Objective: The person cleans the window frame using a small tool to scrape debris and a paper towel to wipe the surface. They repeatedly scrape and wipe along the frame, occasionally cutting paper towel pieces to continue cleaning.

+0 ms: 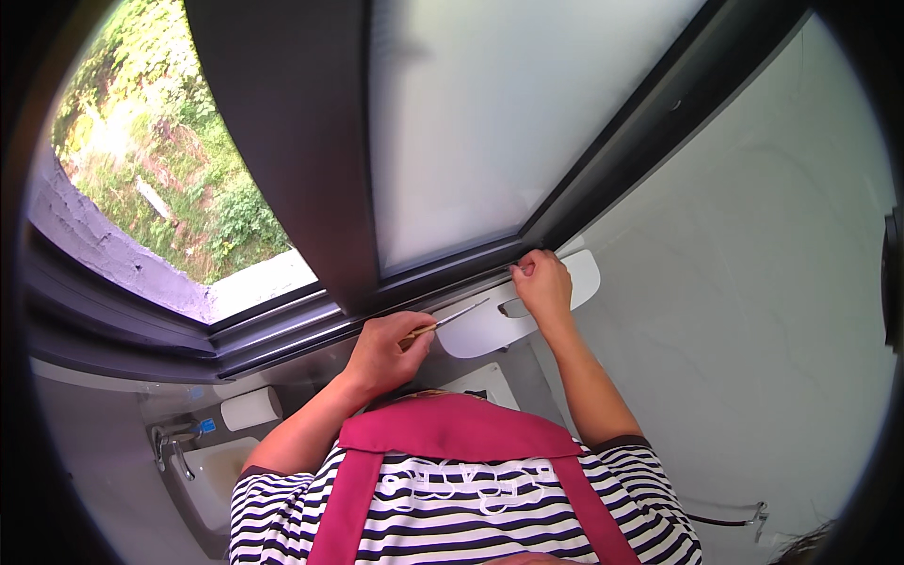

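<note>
My left hand (388,353) is closed around the wooden handle of a thin pointed tool (459,313), whose metal tip points right, over a white plastic panel with an oval opening (480,330). My right hand (542,282) is at the lower right corner of the dark window frame (452,265), fingertips pinched together at its bottom edge. Whether something small is between those fingertips cannot be told. Above both hands is the frosted glass pane (459,141) of the window sash.
The window's left part stands open onto greenery (240,212). Below left are a washbasin (219,480), a chrome faucet (173,445) and a white paper roll (251,408). A pale wall (720,296) rises at right, with a hose fitting (759,521) low on it.
</note>
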The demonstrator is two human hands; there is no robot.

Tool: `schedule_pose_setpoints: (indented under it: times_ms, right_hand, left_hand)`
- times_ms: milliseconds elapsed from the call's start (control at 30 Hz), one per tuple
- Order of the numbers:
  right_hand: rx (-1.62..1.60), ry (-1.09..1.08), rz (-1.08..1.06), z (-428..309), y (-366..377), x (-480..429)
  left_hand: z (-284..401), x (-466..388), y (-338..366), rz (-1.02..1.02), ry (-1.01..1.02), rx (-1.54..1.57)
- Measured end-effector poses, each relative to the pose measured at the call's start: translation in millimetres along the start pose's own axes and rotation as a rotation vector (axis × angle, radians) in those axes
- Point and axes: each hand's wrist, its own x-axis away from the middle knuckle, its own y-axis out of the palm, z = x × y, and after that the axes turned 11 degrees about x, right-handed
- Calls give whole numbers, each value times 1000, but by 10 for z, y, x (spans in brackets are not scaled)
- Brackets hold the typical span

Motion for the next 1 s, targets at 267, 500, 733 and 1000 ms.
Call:
schedule_pose_setpoints:
  times_ms: [267,500,733,1000]
  right_hand:
    - [195,-27,-157,-112,-63,-211]
    - [192,-84,-100,-17,37,-168]
    - [91,-36,-36,9,163,-96]
    - [-960,319,-406,152,-194,-51]
  left_hand:
    - [-82,235,-220,49,16,53]
    - [-168,565,-331,-119,-440,333]
    - [-299,767,-347,-232,-427,191]
    - [-110,932,-481,-191,-433,292]
